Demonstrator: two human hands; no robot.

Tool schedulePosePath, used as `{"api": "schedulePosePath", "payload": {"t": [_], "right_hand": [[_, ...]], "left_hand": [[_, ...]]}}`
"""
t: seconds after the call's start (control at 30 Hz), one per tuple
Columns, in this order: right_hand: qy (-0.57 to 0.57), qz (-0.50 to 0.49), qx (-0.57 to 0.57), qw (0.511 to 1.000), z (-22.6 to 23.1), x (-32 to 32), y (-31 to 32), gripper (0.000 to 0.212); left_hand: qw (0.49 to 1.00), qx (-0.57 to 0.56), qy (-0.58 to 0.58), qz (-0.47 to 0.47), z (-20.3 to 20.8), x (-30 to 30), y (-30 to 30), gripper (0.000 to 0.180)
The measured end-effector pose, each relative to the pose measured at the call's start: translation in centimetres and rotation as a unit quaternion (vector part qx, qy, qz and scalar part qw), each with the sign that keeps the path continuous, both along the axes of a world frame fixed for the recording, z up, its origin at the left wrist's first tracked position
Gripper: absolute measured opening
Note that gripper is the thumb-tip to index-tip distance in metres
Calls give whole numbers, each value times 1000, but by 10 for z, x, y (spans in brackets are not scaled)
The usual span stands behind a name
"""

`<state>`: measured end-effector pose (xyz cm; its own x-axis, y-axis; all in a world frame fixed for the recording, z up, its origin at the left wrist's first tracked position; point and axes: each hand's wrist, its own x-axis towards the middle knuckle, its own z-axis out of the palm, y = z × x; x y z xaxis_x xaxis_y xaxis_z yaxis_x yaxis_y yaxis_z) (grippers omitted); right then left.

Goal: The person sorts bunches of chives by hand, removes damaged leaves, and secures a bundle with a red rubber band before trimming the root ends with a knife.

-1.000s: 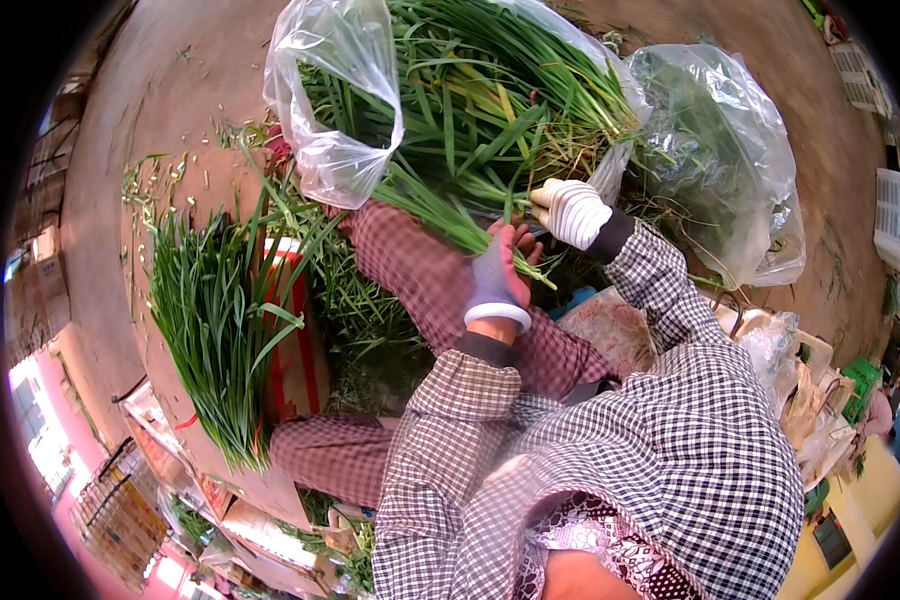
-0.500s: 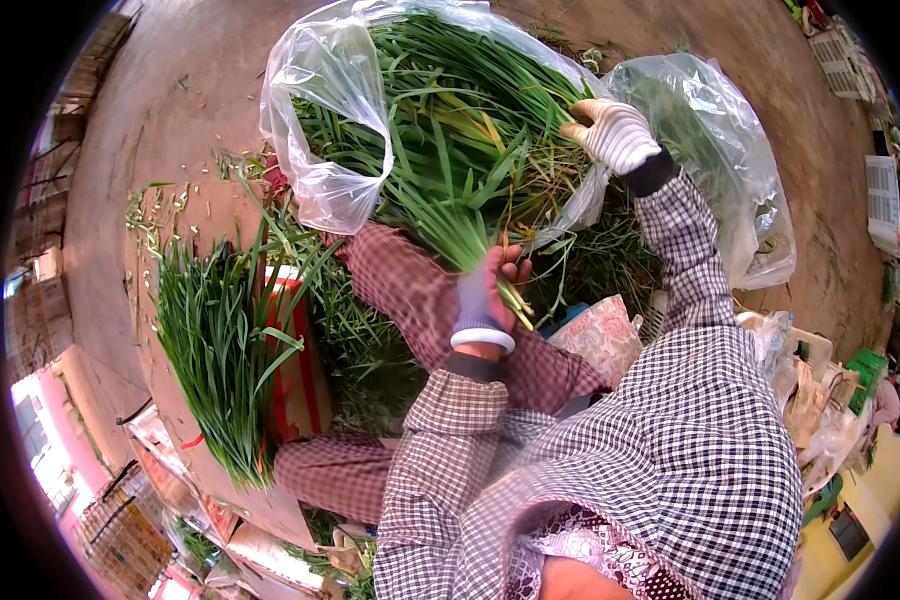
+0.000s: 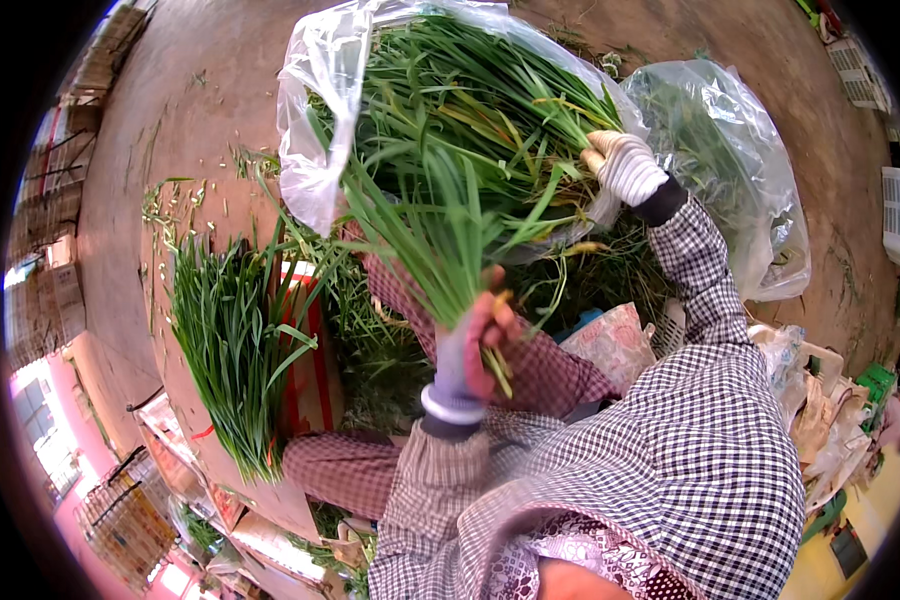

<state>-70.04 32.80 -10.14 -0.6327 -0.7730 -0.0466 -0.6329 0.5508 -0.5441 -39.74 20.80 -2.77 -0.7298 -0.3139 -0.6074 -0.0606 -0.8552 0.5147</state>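
My left hand [image 3: 467, 350], in a grey and pink glove with bare fingertips, is closed round the lower stems of a bunch of garlic chives [image 3: 430, 235]. The leaves fan up and away from it, slightly blurred. My right hand [image 3: 627, 168], in a white ribbed glove, grips the stem ends of more garlic chives [image 3: 530, 85] at the right side of the heap. That heap, with some yellowed leaves among the green, lies in an opened clear plastic bag [image 3: 315, 120]. Its thumb and fingertips press on the stems; the palm is hidden.
A lined-up pile of garlic chives [image 3: 230, 345] rests at left on a cardboard sheet [image 3: 195, 420], beside a box with red tape [image 3: 315, 375]. A second clear bag [image 3: 760, 190] of greens stands at right. Loose trimmings [image 3: 370, 350] lie between my legs; a floral cloth [image 3: 615, 345] is near my right knee.
My left hand has lifted the bunch toward me and a little left, away from the heap, and its leaves now spread out. My right hand now closes on stems at the heap's edge.
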Motion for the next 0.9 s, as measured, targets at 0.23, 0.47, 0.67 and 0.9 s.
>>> {"api": "schedulePosePath", "payload": {"t": [0.23,0.47,0.67,0.9], "right_hand": [[-213,88,-129,965,16,145,7,16],[-402,47,-131,905,37,177,17,18],[-22,43,91,995,-33,92,22,40],[9,210,172,962,-39,94,9,19]], "left_hand": [[997,0,-61,40,-49,-15,11,38],[983,-150,-102,14,-45,-16,10,34],[990,-128,-63,2,-81,3,10,36],[995,-72,-62,-6,-45,-12,26,33]]}}
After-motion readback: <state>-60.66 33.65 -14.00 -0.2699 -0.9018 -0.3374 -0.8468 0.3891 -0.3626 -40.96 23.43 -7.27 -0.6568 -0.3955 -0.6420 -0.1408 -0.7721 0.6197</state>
